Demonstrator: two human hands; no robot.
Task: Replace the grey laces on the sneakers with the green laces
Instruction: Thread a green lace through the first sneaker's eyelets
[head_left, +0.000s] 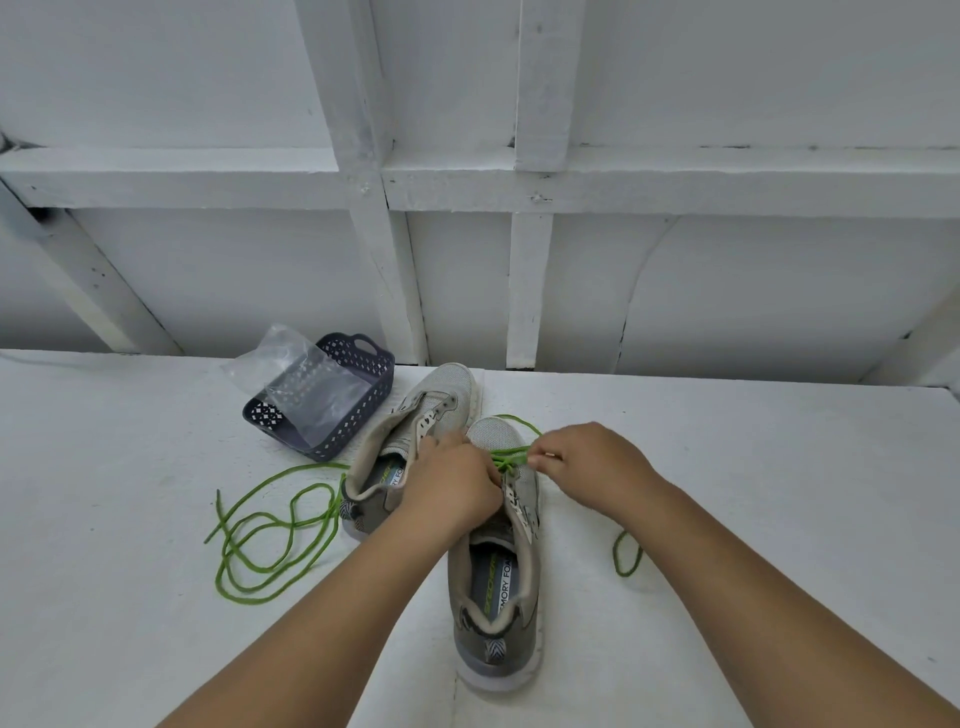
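We note two grey sneakers on a white table (727, 467). The near sneaker (496, 587) stands heel toward the viewer, toe away. The far sneaker (410, 447) sits just behind and to its left, touching or nearly touching it, with no lace visible in its eyelets.

A green lace (511, 457) is threaded through the front eyelets of the near sneaker. One end loops past the toe; another part trails on the table to the right of the shoe.

The left hand (452, 486) rests over the front of the near sneaker, fingers curled down at the eyelets; we cannot tell whether they grip the lace or only the shoe. The right hand (587, 465) pinches the green lace between thumb and fingertips, just right of the eyelets.

A second green lace (270, 540) lies loose in coils on the table, left of the sneakers.

A dark slotted basket (358, 410) stands behind the coils, with a clear plastic bag (291, 374) lying in it and sticking out over its rim.
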